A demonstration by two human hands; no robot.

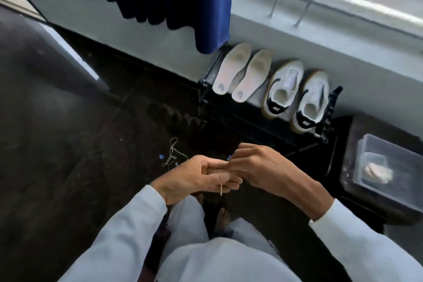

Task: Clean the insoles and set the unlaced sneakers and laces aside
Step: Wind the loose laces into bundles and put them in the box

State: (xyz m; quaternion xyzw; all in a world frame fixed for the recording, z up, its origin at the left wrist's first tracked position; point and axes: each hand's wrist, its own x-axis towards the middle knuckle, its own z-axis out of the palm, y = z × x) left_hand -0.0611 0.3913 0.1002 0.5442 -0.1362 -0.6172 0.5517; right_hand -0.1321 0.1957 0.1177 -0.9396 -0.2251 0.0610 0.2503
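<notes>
Lace (221, 186) pinched by both hands' fingers (231, 182), sneakers (297, 96) at rack (329, 110) edge, open floor (68, 144) leftward

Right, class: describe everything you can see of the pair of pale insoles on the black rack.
The pair of pale off-white foam-like insoles lies side by side, touching, on the left part of the black metal rack by the wall. Heels point toward the viewer, each bearing a small grey logo; toes lean toward the wall. The surfaces look worn and smudged. To their right stand the white sneakers. No hand touches them.
</notes>
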